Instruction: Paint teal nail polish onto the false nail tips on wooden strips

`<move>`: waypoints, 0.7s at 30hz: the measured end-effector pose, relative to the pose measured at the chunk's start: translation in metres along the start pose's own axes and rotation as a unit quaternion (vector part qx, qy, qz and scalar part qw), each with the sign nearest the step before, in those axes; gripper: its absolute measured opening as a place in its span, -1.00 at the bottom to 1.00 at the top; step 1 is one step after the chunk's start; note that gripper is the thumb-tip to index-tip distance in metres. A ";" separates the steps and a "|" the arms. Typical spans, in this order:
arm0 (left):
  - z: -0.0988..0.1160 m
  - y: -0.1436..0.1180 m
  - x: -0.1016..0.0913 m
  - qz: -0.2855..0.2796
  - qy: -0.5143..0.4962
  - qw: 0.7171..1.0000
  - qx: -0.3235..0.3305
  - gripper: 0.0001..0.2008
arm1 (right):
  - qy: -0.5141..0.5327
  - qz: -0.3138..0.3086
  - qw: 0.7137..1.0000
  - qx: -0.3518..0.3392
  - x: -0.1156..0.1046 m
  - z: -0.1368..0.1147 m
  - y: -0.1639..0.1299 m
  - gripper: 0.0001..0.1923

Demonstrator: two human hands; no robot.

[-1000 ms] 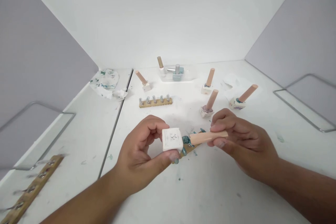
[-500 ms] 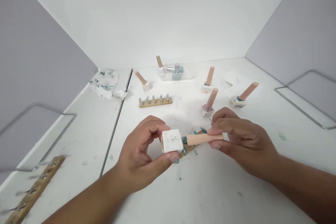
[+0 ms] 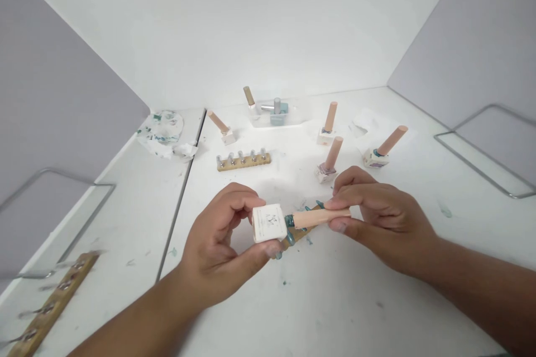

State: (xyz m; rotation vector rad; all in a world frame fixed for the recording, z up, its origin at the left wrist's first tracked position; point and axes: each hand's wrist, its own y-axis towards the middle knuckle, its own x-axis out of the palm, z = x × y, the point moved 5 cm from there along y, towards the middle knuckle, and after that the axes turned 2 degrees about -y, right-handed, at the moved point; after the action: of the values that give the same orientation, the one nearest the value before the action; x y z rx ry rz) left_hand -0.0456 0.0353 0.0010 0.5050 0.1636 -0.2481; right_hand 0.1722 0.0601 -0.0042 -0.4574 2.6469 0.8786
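The left forearm [image 3: 142,309] rises from the lower left edge and slants inward, and the right forearm [image 3: 481,284] comes in from the lower right, so that both hands meet near the middle above the white table [image 3: 355,312]. The left hand [image 3: 218,242] is bent in a loose C, with a gap of bare tabletop visible between thumb and fingers; its thumb presses the near edge of a white bottle [image 3: 270,223] and its forefinger rests at the far corner, gripping the square body between them. The bottle is tipped on its side, printed face toward the camera, its neck pointing to the right and smeared with teal. The right hand [image 3: 381,223] pinches the long peach cap [image 3: 312,217], thumb on the near side and forefinger on the far side, the other fingers curled behind; the cap's end reaches in toward the palm. Neither hand is spread wide or made into a fist. In this view, bottle and cap overlap a wooden strip [image 3: 299,236] bearing teal nail tips [image 3: 290,238], partly hidden below them. Beyond the hands, a second strip [image 3: 244,164] carries clear tips, and another capped bottle [image 3: 326,172] stands just past the right fingers
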 end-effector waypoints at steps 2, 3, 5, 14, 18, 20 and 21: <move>0.001 0.000 0.000 0.001 0.010 1.000 0.006 -0.68 | -0.005 -0.002 1.000 -0.005 0.000 0.000 -0.001 -0.79; 0.001 0.000 0.001 0.000 0.015 1.000 0.008 -0.67 | -0.009 -0.003 1.000 -0.009 0.000 0.000 -0.001 -0.79; 0.001 0.000 0.002 -0.003 0.021 1.000 0.010 -0.68 | -0.017 -0.004 1.000 -0.013 0.000 0.000 -0.001 -0.79; -0.002 -0.003 0.001 0.002 0.058 0.998 0.018 -0.68 | -0.020 0.000 1.000 -0.009 0.002 0.004 0.000 -0.81; -0.003 -0.003 0.000 -0.004 0.071 0.997 0.025 -0.67 | -0.016 0.000 1.000 -0.006 0.002 0.004 -0.001 -0.80; -0.003 -0.003 0.000 -0.005 0.070 0.997 0.018 -0.66 | -0.018 -0.002 1.000 -0.003 0.002 0.004 -0.002 -0.82; -0.004 -0.003 0.000 -0.007 0.065 0.998 0.015 -0.66 | -0.019 -0.005 1.000 0.001 0.002 0.005 -0.002 -0.83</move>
State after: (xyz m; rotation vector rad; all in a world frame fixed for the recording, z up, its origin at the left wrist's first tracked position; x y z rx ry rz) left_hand -0.0469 0.0343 -0.0039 0.5500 0.2896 -0.2314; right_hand 0.1721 0.0612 -0.0095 -0.4479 2.6078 0.8742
